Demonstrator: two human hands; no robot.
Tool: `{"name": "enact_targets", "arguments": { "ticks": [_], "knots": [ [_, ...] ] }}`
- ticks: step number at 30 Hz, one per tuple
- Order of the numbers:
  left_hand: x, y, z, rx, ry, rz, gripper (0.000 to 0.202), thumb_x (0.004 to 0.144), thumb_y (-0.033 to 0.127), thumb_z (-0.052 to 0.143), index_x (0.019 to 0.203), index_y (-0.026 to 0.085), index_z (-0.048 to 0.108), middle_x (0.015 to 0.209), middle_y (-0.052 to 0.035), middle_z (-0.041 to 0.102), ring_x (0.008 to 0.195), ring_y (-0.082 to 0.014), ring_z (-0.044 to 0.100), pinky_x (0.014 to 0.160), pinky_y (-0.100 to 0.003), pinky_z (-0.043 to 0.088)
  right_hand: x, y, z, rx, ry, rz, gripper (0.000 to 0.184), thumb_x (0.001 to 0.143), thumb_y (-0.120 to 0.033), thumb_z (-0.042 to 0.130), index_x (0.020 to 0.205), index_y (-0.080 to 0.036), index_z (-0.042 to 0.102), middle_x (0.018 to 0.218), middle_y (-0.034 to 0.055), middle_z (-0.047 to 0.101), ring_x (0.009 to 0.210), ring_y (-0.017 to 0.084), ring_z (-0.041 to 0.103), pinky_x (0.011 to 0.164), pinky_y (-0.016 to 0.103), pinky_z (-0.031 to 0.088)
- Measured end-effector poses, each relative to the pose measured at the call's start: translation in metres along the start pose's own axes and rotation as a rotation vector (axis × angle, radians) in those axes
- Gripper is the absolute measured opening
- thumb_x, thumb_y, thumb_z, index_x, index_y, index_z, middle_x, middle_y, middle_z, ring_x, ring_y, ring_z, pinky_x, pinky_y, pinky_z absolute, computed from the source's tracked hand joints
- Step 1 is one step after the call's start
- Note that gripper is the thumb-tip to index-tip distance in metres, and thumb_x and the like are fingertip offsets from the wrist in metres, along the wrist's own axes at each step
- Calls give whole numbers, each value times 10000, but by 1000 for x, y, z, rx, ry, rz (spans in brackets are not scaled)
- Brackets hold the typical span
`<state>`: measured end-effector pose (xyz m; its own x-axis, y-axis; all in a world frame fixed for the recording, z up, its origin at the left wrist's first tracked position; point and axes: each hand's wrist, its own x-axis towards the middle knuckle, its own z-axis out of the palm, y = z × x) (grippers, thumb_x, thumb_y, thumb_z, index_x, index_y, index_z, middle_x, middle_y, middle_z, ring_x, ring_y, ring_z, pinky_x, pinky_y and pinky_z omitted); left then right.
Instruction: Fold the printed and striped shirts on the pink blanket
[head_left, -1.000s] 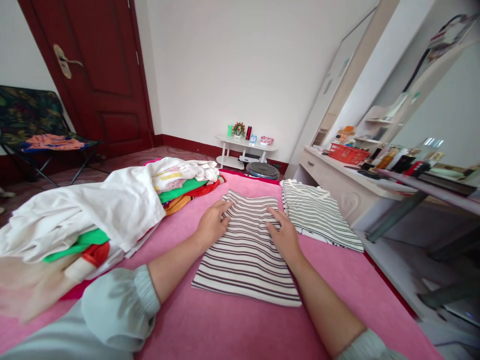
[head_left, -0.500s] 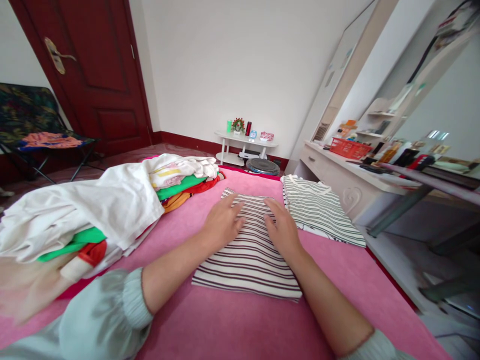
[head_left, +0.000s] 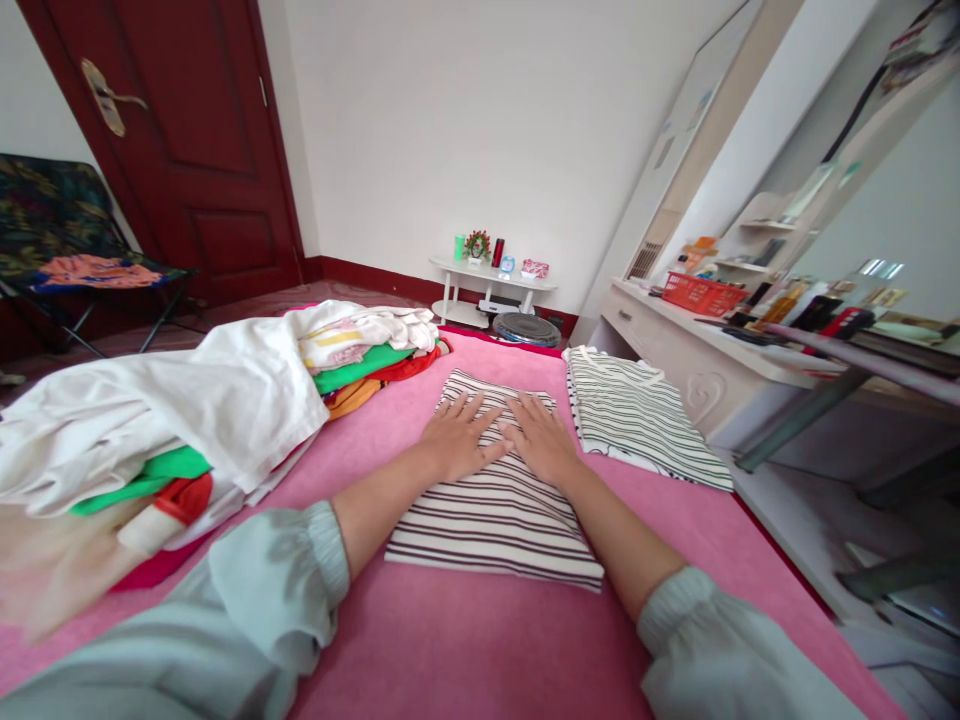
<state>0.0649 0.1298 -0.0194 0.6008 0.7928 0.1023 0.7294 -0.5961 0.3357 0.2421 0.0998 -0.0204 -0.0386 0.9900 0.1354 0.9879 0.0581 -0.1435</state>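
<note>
A folded white garment with dark stripes (head_left: 495,520) lies on the pink bed cover (head_left: 465,650) in front of me. My left hand (head_left: 459,440) rests flat on its far half, fingers spread. Beside it, thumbs nearly touching, my right hand (head_left: 541,440) lies flat on the same garment with fingers stretched out. Neither hand holds anything. A second folded striped garment (head_left: 637,420) lies to the right, near the bed's edge.
A heap of white, green, red and orange clothes (head_left: 187,420) fills the left of the bed. A dresser with a red basket (head_left: 697,295) stands right. Beyond the bed are a small white shelf table (head_left: 491,290), a red door (head_left: 187,150) and a folding chair (head_left: 67,260).
Both hands have slid toward the middle of the striped garment and further away from me, and now lie side by side. My sleeves have come further into view.
</note>
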Motion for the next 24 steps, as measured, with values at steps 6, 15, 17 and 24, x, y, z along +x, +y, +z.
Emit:
{"name": "enact_targets", "arguments": {
  "ticks": [6,15,17,24],
  "knots": [
    [30,-16,6,52,45,-51,712,841,723,250,1443,347,291,1551,-28,172,1419,-326,97,1110,-550,78,21,14,3,6,-5,88,661,932,-577,204,1469,-194,253,1546,75,187,1424,225,102,1125,403,104],
    [24,-14,6,90,27,-76,683,868,681,242,1456,333,262,1556,-41,150,1422,-319,82,1110,-552,85,17,11,2,8,-62,135,690,933,-583,146,1487,-174,181,1556,81,143,1428,218,68,1128,395,102],
    [16,-12,4,90,6,-89,687,868,679,231,1456,325,262,1556,-42,144,1422,-317,81,1107,-559,92,9,11,0,0,-90,138,698,932,-584,146,1489,-165,168,1560,71,116,1430,214,45,1131,391,96],
    [-12,17,-7,166,-53,-208,667,878,595,300,1448,249,317,1536,-90,205,1405,-339,158,1109,-554,93,-9,-7,-30,-78,-208,240,632,913,-522,319,1444,-179,317,1523,83,259,1393,254,230,1103,458,185]
  ]
}}
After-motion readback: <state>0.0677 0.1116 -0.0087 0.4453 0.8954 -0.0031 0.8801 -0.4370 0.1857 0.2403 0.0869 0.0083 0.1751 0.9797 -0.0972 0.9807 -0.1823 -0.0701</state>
